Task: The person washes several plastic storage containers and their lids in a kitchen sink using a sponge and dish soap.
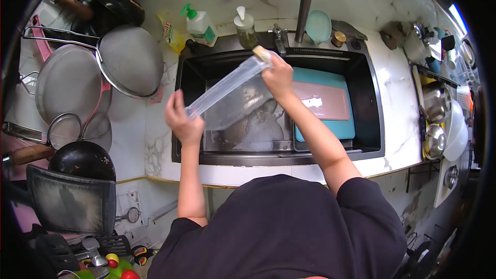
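Observation:
A clear plastic container (232, 104) is held tilted over the left half of the dark sink (376, 98). Its lower left corner is gripped by my left hand (185, 125), with the fingers partly raised behind the rim. At the container's upper right corner, my right hand (277, 78) is closed around a pale yellow sponge (262, 53) and presses it to the rim. Suds or water (261, 129) lie on the sink floor beneath. In the sink's right half rest a teal board-like piece (338, 130) and a pink flat piece (323, 101) on top of it.
Along the back edge stand a green-pump bottle (200, 26), a yellow bottle (173, 35), a clear pump jar (245, 31), the faucet (306, 5) and a mint bowl (318, 26). Strainers (129, 59) and pans (82, 160) crowd the left; metal bowls (435, 139) line the right.

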`<state>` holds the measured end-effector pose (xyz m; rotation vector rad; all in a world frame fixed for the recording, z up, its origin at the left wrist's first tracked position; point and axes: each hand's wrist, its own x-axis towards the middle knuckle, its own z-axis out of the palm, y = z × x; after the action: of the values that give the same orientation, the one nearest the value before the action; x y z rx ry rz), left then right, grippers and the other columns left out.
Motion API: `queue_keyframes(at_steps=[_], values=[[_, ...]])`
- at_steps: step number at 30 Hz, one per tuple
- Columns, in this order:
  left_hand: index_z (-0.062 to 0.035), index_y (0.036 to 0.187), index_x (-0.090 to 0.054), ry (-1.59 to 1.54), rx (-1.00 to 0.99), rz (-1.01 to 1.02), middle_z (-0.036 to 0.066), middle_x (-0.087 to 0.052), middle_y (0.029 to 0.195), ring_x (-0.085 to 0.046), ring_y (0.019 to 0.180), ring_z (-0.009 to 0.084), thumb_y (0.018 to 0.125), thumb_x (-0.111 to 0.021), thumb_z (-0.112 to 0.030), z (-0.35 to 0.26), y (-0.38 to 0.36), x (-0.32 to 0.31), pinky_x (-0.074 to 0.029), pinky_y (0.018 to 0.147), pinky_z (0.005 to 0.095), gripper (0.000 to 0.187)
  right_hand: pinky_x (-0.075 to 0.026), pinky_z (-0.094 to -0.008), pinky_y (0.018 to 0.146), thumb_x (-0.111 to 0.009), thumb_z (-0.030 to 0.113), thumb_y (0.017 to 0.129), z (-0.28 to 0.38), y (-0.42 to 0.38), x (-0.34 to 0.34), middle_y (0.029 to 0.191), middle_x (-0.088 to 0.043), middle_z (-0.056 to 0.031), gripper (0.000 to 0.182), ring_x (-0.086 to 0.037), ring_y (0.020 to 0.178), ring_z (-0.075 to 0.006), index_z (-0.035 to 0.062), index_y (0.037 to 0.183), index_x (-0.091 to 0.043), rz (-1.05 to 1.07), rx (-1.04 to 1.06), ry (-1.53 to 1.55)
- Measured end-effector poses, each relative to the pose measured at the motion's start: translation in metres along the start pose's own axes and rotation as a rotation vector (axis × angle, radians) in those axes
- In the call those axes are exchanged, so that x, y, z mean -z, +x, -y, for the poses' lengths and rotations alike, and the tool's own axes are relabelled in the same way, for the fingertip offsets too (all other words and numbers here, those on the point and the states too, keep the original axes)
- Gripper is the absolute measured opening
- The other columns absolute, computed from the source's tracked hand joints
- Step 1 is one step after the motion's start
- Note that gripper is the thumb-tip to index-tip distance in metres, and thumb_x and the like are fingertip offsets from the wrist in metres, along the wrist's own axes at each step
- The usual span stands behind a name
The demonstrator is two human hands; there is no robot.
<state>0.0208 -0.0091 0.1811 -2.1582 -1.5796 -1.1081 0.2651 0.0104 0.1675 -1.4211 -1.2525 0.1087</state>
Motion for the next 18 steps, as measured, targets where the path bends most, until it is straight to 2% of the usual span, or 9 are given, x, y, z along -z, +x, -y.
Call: queue_keyframes(at_steps=[2, 5, 7, 9, 10, 11, 14, 15, 18], values=[[-0.0079, 0.123, -0.042, -0.194, -0.026, 0.24, 0.011, -0.045, 0.115, -0.043, 0.108, 0.0281, 0.056, -0.056, 0.003, -0.021, 0.006, -0.005, -0.03, 0.093, 0.0397, 0.069, -0.048, -0.0331, 0.071, -0.051, 0.0, 0.06, 0.021, 0.002, -0.01, 0.093, -0.061, -0.0105, 0.041, -0.059, 0.082, -0.0276, 0.0096, 0.099, -0.06, 0.007, 0.179, -0.09], [-0.0058, 0.121, -0.043, -0.232, -0.116, 0.165, 0.013, -0.05, 0.107, -0.047, 0.101, 0.0296, 0.058, -0.053, 0.005, -0.043, 0.02, -0.018, -0.036, 0.089, 0.0397, 0.065, -0.048, -0.0347, 0.069, -0.054, 0.0, 0.054, 0.068, -0.003, -0.021, 0.088, -0.061, -0.0126, 0.038, -0.059, 0.078, -0.0274, 0.0036, 0.092, -0.059, 0.035, 0.386, -0.099], [-0.0021, 0.114, -0.047, -0.408, 0.152, 0.136, 0.016, -0.054, 0.095, -0.051, 0.092, 0.0314, 0.061, -0.049, 0.008, -0.045, 0.022, -0.025, -0.041, 0.081, 0.0393, 0.054, -0.048, -0.0354, 0.068, -0.054, 0.0, 0.054, 0.079, -0.006, -0.026, 0.087, -0.061, -0.0127, 0.037, -0.059, 0.077, -0.0276, 0.0024, 0.09, -0.058, 0.016, 0.473, -0.054], [-0.0004, 0.109, -0.049, -0.374, 0.086, 0.051, 0.016, -0.055, 0.092, -0.052, 0.088, 0.032, 0.062, -0.048, 0.009, -0.036, 0.017, -0.029, -0.043, 0.078, 0.039, 0.048, -0.048, -0.0364, 0.065, -0.055, 0.001, 0.054, 0.074, -0.009, -0.031, 0.084, -0.061, -0.0122, 0.035, -0.059, 0.074, -0.0271, 0.0026, 0.089, -0.058, -0.048, 0.594, -0.012], [0.0012, 0.105, -0.051, -0.33, 0.017, -0.033, 0.016, -0.056, 0.089, -0.053, 0.085, 0.0326, 0.063, -0.046, 0.01, -0.03, 0.015, -0.029, -0.044, 0.074, 0.0387, 0.043, -0.048, -0.0362, 0.065, -0.055, 0.001, 0.055, 0.055, -0.015, -0.032, 0.083, -0.06, -0.0122, 0.034, -0.059, 0.074, -0.0268, 0.0028, 0.089, -0.058, 0.044, 0.534, -0.13], [0.0032, 0.098, -0.053, -0.291, 0.09, -0.041, 0.018, -0.057, 0.089, -0.055, 0.083, 0.0347, 0.068, -0.046, 0.009, -0.026, 0.011, -0.025, -0.045, 0.072, 0.0397, 0.031, -0.048, -0.0361, 0.065, -0.055, 0.002, 0.056, 0.027, -0.024, -0.032, 0.083, -0.06, -0.0122, 0.033, -0.059, 0.074, -0.0266, 0.003, 0.089, -0.058, 0.136, 0.47, -0.245], [0.0044, 0.095, -0.053, -0.291, 0.248, -0.114, 0.02, -0.058, 0.085, -0.057, 0.079, 0.037, 0.072, -0.044, 0.007, 0.012, -0.008, -0.026, -0.045, 0.069, 0.0407, 0.025, -0.047, -0.0362, 0.068, -0.053, -0.001, 0.061, -0.07, -0.014, -0.025, 0.088, -0.061, -0.0121, 0.033, -0.059, 0.077, -0.028, 0.005, 0.093, -0.059, -0.013, 0.345, -0.32], [0.0048, 0.093, -0.053, -0.26, 0.227, -0.107, 0.021, -0.059, 0.082, -0.057, 0.077, 0.038, 0.075, -0.043, 0.006, 0.009, -0.007, -0.02, -0.045, 0.069, 0.0411, 0.021, -0.047, -0.0358, 0.07, -0.051, -0.001, 0.063, -0.076, -0.015, -0.015, 0.093, -0.06, -0.0116, 0.032, -0.058, 0.08, -0.0278, 0.0051, 0.094, -0.058, 0.098, 0.176, -0.382], [0.0048, 0.094, -0.052, -0.365, 0.418, -0.099, 0.021, -0.059, 0.082, -0.057, 0.077, 0.0379, 0.074, -0.043, 0.006, 0.011, -0.011, -0.029, -0.045, 0.069, 0.0405, 0.022, -0.047, -0.0345, 0.071, -0.052, 0.0, 0.064, -0.055, -0.016, -0.02, 0.091, -0.059, -0.0114, 0.029, -0.058, 0.082, -0.0276, 0.0034, 0.092, -0.057, 0.005, 0.3, -0.486]])
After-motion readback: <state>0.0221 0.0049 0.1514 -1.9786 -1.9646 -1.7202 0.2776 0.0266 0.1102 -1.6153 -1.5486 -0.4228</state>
